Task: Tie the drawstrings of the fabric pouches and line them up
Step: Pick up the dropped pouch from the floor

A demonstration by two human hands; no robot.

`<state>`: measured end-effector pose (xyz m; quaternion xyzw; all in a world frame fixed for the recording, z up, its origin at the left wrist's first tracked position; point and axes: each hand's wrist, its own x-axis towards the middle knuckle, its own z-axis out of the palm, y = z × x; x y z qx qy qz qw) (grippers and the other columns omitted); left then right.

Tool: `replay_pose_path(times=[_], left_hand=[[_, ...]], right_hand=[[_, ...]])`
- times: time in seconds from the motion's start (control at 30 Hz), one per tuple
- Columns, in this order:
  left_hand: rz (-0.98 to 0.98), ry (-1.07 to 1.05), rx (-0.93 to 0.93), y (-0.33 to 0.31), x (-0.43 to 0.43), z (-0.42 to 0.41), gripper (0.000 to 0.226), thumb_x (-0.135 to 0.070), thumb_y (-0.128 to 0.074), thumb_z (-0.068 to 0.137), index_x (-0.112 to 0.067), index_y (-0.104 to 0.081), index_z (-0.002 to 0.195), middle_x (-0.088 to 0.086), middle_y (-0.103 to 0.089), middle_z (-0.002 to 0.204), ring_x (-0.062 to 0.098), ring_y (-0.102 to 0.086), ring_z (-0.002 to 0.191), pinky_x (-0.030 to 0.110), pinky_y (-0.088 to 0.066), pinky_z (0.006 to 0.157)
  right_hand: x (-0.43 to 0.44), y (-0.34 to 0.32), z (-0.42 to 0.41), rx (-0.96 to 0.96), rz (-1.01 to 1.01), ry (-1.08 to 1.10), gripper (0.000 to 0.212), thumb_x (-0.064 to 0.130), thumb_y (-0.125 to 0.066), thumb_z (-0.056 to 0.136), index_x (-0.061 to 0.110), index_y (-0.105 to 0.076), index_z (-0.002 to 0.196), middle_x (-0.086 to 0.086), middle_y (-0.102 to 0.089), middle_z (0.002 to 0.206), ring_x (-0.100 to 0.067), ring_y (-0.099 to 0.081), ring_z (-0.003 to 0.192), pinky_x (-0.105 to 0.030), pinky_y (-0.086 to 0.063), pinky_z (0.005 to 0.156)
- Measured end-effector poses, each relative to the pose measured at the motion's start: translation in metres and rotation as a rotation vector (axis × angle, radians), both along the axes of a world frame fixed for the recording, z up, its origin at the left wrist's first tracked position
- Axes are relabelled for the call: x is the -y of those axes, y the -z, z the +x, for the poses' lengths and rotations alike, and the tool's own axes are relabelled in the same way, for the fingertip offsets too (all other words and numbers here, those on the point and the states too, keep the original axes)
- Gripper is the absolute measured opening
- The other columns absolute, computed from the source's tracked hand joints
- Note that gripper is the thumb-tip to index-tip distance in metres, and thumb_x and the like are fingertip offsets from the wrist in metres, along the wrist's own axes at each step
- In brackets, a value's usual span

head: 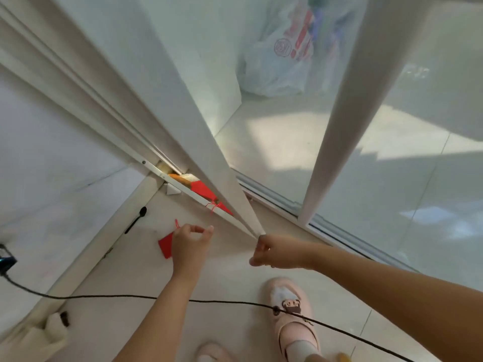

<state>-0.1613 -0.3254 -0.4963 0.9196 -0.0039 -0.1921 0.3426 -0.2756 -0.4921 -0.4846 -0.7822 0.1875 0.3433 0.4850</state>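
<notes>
A red fabric pouch [165,244] with a thin red drawstring shows just left of my left hand [191,244]. The hand covers part of it. Thumb and forefinger are curved with a gap between them, and I cannot tell whether the other fingers hold the pouch or it lies on the floor. More red pouches [206,192] sit wedged in the gap at the foot of the white sliding door [230,194], one with a tied red string hanging out. My right hand [271,251] grips the lower corner of that door panel.
I stand on pale floor tiles, with pink slippers [290,307] below. A black cable [104,297] crosses the floor in front of my feet. A black spoon [136,220] lies by the left wall. Behind the glass stands a white plastic bag [282,61].
</notes>
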Motion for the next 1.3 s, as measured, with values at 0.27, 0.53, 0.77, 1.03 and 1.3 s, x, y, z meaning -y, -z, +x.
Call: replay_pose_path(times=[0.27, 0.53, 0.77, 1.03, 1.3], left_hand=[[-0.007, -0.111, 0.133, 0.022, -0.041, 0.007, 0.023, -0.018, -0.07, 0.083, -0.008, -0.058, 0.1, -0.001, -0.05, 0.103, 0.018, -0.047, 0.101, 0.023, -0.037, 0.078], [-0.027, -0.086, 0.203, 0.037, -0.066, 0.009, 0.018, -0.03, -0.068, 0.084, -0.016, -0.058, 0.084, 0.008, -0.059, 0.114, -0.011, -0.051, 0.07, 0.02, -0.04, 0.074], [-0.036, -0.084, 0.232, 0.067, -0.089, 0.018, 0.017, -0.029, -0.071, 0.082, -0.022, -0.056, 0.078, 0.005, -0.055, 0.118, 0.01, -0.047, 0.095, 0.019, -0.037, 0.082], [-0.021, -0.152, 0.181, 0.1, -0.116, 0.046, 0.025, -0.029, -0.071, 0.082, -0.028, -0.051, 0.067, 0.004, -0.062, 0.109, 0.013, -0.05, 0.098, 0.027, -0.039, 0.089], [-0.073, -0.204, 0.099, 0.137, -0.114, 0.064, 0.028, -0.027, -0.074, 0.079, -0.027, -0.049, 0.067, -0.004, -0.057, 0.088, 0.017, -0.057, 0.086, 0.038, -0.047, 0.091]], right_hand=[[-0.059, 0.025, 0.015, 0.29, 0.022, 0.217, 0.011, 0.025, -0.062, 0.09, 0.023, -0.052, 0.088, 0.002, -0.058, 0.1, -0.017, -0.056, 0.095, -0.031, -0.046, 0.085], [-0.095, 0.043, 0.051, 0.468, -0.001, 0.471, 0.023, 0.006, -0.056, 0.087, 0.018, -0.041, 0.075, 0.007, -0.044, 0.075, -0.005, -0.043, 0.063, -0.009, -0.036, 0.049], [-0.106, 0.082, 0.078, 0.479, -0.051, 0.534, 0.014, 0.009, -0.057, 0.085, 0.017, -0.046, 0.08, -0.008, -0.056, 0.099, -0.017, -0.051, 0.077, -0.021, -0.037, 0.055], [-0.096, 0.114, 0.128, 0.487, -0.147, 0.613, 0.007, 0.01, -0.053, 0.086, 0.015, -0.048, 0.088, -0.011, -0.056, 0.111, -0.018, -0.049, 0.083, -0.024, -0.035, 0.064], [-0.088, 0.152, 0.14, 0.415, -0.232, 0.654, 0.008, 0.018, -0.053, 0.088, 0.017, -0.05, 0.095, -0.008, -0.056, 0.117, -0.023, -0.057, 0.089, -0.026, -0.039, 0.063]])
